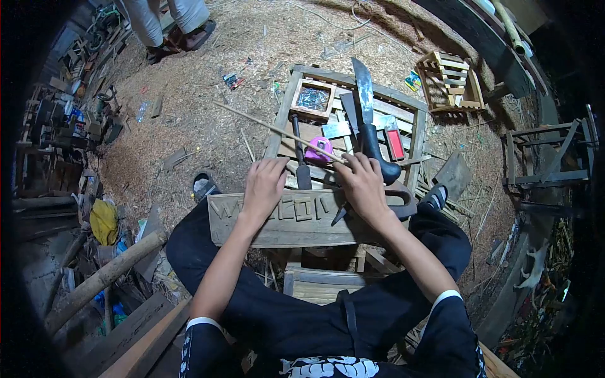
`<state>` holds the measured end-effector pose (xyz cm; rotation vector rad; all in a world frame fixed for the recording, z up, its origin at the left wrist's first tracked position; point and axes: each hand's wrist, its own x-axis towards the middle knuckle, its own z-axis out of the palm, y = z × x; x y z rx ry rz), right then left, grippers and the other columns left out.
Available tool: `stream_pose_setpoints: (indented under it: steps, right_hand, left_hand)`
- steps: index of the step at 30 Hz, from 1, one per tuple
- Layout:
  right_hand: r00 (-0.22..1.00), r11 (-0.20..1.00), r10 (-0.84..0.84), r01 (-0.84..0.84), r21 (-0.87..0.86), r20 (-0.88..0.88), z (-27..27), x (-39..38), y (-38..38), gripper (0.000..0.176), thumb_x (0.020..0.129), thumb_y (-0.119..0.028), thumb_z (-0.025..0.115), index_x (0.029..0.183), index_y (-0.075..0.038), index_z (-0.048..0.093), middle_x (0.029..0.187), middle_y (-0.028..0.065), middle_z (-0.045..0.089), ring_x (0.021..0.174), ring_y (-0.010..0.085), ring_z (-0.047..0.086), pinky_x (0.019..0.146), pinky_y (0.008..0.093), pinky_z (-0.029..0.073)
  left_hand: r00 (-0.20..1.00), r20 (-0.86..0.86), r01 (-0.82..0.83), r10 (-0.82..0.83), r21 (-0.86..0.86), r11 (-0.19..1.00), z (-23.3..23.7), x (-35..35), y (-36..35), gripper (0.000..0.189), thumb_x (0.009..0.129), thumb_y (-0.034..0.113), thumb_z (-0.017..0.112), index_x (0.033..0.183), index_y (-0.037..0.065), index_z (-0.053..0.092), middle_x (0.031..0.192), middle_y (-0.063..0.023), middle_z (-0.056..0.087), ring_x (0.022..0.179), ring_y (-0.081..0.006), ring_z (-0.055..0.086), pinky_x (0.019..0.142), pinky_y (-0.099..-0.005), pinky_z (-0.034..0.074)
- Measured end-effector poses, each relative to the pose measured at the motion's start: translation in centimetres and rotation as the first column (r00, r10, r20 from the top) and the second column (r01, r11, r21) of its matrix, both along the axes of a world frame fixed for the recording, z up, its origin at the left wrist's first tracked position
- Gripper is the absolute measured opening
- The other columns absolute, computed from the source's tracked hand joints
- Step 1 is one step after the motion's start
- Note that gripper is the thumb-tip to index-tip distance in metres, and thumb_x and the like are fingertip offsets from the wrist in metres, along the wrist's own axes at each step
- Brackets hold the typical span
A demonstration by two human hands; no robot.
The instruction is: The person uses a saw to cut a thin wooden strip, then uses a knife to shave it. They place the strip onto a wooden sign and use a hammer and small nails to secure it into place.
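Note:
A wooden board [290, 233] lies across my lap, with short wood strips [304, 208] laid on it as letters, partly covered by my left hand. My left hand [265, 184] rests over the board's upper edge with its fingers extended. My right hand [365, 184] is over the board's right part, its fingertips closed at the end of a thin wooden stick [277, 130] that slants away to the upper left. Below this hand, a dark pointed piece [341, 214] shows. A tool with a looped wooden handle [403, 200] sits at the board's right end.
Ahead, a slatted wooden frame [413, 165] carries a large knife [363, 94], a pink tape measure [319, 150], a chisel-like tool [301, 165] and a box of nails [313, 99]. A wooden crate [450, 82] stands farther right. Another person's legs [165, 22] are at upper left.

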<state>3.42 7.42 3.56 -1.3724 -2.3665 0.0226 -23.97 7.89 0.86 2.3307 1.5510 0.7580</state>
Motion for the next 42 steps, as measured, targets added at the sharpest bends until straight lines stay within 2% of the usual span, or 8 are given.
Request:
stream_pose_setpoints:
  steps: [16,18,20,28,34,38,40,42]
  right_hand:
    - [0.99,0.998,-0.001,-0.007,-0.055,-0.139,0.2,-0.4,-0.8,0.041,0.089,-0.009,0.074,0.129,-0.011,0.068,0.136,0.0145,0.062,0.13,0.0334,0.056,0.108,0.0501,0.039]
    - [0.989,1.0,0.005,-0.009,-0.027,-0.145,0.7,-0.7,-1.2,0.041,0.089,-0.01,0.075,0.13,-0.011,0.068,0.134,0.0129,0.064,0.128,0.0316,0.058,0.107,0.0492,0.039]
    - [0.963,0.989,0.074,-0.105,-0.105,-0.259,1.4,-1.2,-1.7,0.042,0.089,-0.012,0.077,0.13,-0.01,0.068,0.126,0.0082,0.067,0.122,0.0265,0.061,0.104,0.0481,0.039]
    - [0.889,0.969,-0.001,-0.113,-0.22,-0.459,1.8,-1.3,-3.3,0.025,0.089,-0.013,0.083,0.112,-0.006,0.076,0.103,0.0073,0.074,0.102,0.0257,0.067,0.096,0.0399,0.043]
    - [0.861,0.967,-0.023,-0.11,-0.23,-0.508,1.8,-0.7,-2.9,0.026,0.088,-0.007,0.081,0.113,-0.008,0.077,0.102,0.0078,0.076,0.103,0.0279,0.068,0.097,0.041,0.044]
    - [0.856,0.94,-0.106,-0.08,-0.331,-0.507,1.9,-0.2,-3.0,0.026,0.086,-0.007,0.082,0.112,-0.008,0.079,0.106,0.0085,0.077,0.104,0.0272,0.069,0.098,0.0402,0.044]
    - [0.68,0.852,-0.299,-0.125,-0.508,-0.669,2.0,-0.5,-3.1,0.027,0.085,-0.007,0.083,0.112,-0.009,0.08,0.106,0.0094,0.078,0.102,0.0283,0.069,0.095,0.0406,0.047]
    - [0.785,0.903,-0.184,-0.103,-0.418,-0.592,2.5,-0.1,-3.0,0.028,0.085,-0.008,0.082,0.113,-0.009,0.08,0.105,0.0105,0.078,0.101,0.0289,0.07,0.094,0.0408,0.048]
  left_hand:
    - [0.991,0.059,0.119,-0.117,-0.026,0.993,0.8,-0.6,1.7,0.043,0.089,0.006,0.078,0.131,0.005,0.069,0.108,-0.0102,0.073,0.106,-0.0295,0.068,0.094,-0.042,0.05]
    - [0.913,0.404,0.083,0.058,-0.323,0.943,3.3,0.3,0.8,0.057,0.089,0.007,0.081,0.143,0.005,0.065,0.105,-0.0088,0.077,0.096,-0.0204,0.075,0.084,-0.0348,0.055]
    - [0.89,0.456,0.124,0.002,-0.248,0.961,2.5,0.7,0.3,0.077,0.087,0.004,0.085,0.157,0.008,0.053,0.104,-0.0081,0.08,0.094,-0.0129,0.075,0.078,-0.0297,0.057]
    - [0.627,0.777,0.355,0.058,-0.351,0.866,2.2,2.8,-1.8,0.105,0.089,-0.001,0.083,0.172,0.012,0.019,0.112,-0.0083,0.081,0.108,-0.013,0.074,0.101,-0.0305,0.055]
    - [0.591,0.797,0.379,0.122,-0.408,0.83,2.9,2.9,-2.3,0.082,0.089,-0.002,0.083,0.161,0.007,0.044,0.113,-0.0076,0.081,0.11,-0.0146,0.075,0.099,-0.032,0.058]
    - [0.691,0.709,0.364,-0.14,-0.174,0.915,2.3,3.1,-2.6,0.059,0.086,0.0,0.086,0.141,0.003,0.064,0.112,-0.0085,0.08,0.106,-0.0183,0.077,0.092,-0.0327,0.061]
    - [0.776,0.598,0.318,-0.2,-0.097,0.943,2.5,3.0,-2.9,0.049,0.085,0.001,0.087,0.131,0.002,0.069,0.11,-0.0089,0.079,0.101,-0.0193,0.078,0.09,-0.0329,0.062]
    - [0.771,0.57,0.357,-0.285,-0.016,0.934,2.8,3.0,-2.8,0.047,0.084,0.001,0.087,0.127,0.003,0.071,0.109,-0.0101,0.079,0.099,-0.0219,0.077,0.088,-0.0345,0.061]
